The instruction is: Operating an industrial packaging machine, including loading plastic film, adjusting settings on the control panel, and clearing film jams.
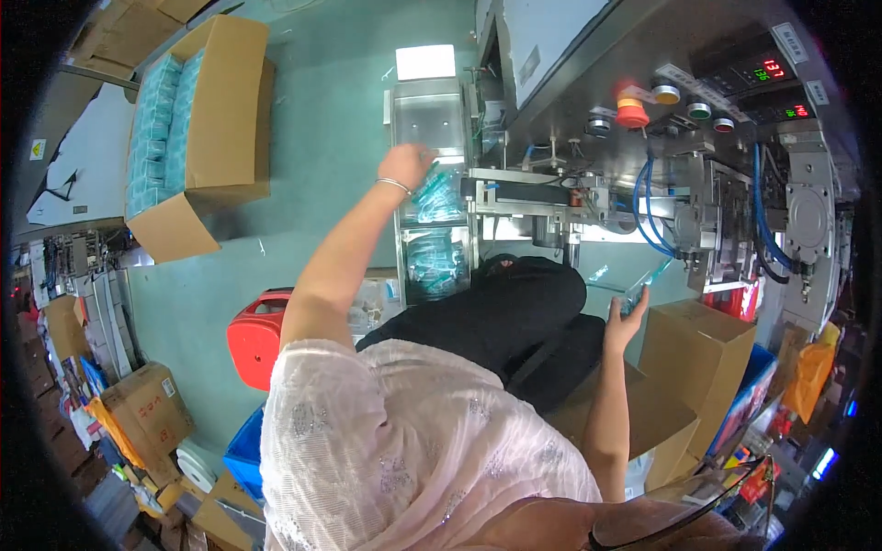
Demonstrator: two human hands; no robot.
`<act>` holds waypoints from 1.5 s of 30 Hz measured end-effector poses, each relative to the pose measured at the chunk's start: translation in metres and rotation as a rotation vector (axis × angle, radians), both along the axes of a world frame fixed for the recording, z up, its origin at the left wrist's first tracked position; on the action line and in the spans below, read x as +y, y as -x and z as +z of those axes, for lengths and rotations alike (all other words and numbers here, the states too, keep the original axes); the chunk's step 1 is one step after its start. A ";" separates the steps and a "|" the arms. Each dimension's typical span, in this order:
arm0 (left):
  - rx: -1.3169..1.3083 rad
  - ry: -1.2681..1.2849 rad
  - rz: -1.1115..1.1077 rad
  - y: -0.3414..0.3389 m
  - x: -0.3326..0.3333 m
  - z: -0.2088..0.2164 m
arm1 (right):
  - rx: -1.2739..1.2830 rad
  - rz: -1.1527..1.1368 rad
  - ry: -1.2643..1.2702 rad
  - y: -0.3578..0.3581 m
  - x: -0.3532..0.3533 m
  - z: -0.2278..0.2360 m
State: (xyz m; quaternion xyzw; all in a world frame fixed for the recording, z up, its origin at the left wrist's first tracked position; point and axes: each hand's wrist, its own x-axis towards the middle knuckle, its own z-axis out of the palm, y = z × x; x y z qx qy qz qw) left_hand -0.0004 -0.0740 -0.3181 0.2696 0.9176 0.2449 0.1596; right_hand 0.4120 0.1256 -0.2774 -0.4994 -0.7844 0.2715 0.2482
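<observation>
Teal packets (pixel 439 197) fill the brown cardboard box (pixel 225 101) as well. The floor (pixel 322 138) is pale green, the stool (pixel 257 335) red, the hoses (pixel 648 207) blue, the blouse (pixel 404 441) white and lacy.

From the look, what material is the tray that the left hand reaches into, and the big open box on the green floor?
The upright shiny tray by the left hand looks like bare polished metal: grey, with bright reflections. The large open brown box seems plain matte cardboard, with folded flaps.
</observation>
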 end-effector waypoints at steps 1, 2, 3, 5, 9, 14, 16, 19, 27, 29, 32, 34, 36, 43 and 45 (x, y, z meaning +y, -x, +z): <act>0.001 0.003 0.002 0.001 -0.002 0.009 | -0.011 0.033 -0.033 0.002 0.000 -0.001; 0.053 -0.091 0.067 0.004 -0.005 0.018 | -0.007 0.034 -0.031 0.004 0.002 -0.003; 0.106 -0.189 0.126 0.005 -0.006 0.029 | -0.018 0.041 -0.019 0.004 0.004 -0.003; 0.113 -0.251 0.121 0.002 -0.007 0.053 | -0.006 0.026 0.024 0.000 0.007 -0.001; 0.060 -0.547 -0.086 -0.048 0.014 0.112 | -0.083 0.013 -0.053 -0.014 0.018 -0.019; 0.351 -0.316 -0.892 -0.107 0.067 0.189 | -0.046 -0.015 -0.079 -0.010 0.014 -0.039; 0.653 -0.279 -1.050 -0.114 0.105 0.219 | -0.102 -0.041 0.033 -0.010 0.009 -0.029; 1.029 -0.156 -1.048 -0.117 0.163 0.243 | -0.097 -0.071 -0.017 -0.013 0.008 -0.026; 1.332 0.267 -1.043 -0.120 0.221 0.256 | -0.092 -0.130 0.116 -0.007 0.006 -0.016; 1.308 0.344 -1.009 -0.132 0.221 0.263 | -0.122 -0.127 0.019 -0.012 0.009 -0.028; 1.177 0.031 -0.933 -0.138 0.218 0.244 | -0.148 -0.120 0.179 -0.012 0.005 -0.018; 0.939 -0.107 -1.105 -0.163 0.202 0.241 | -0.133 -0.155 0.202 -0.017 0.008 -0.025; 0.444 -0.067 -1.263 -0.181 0.196 0.187 | 0.159 -0.030 0.105 -0.022 0.012 -0.041; -1.202 -0.534 -0.157 -0.300 0.198 -0.022 | 0.548 -0.181 0.305 0.013 0.001 -0.032; -1.464 -0.660 -0.101 -0.322 0.206 -0.003 | 0.539 -0.254 0.277 0.011 0.006 -0.042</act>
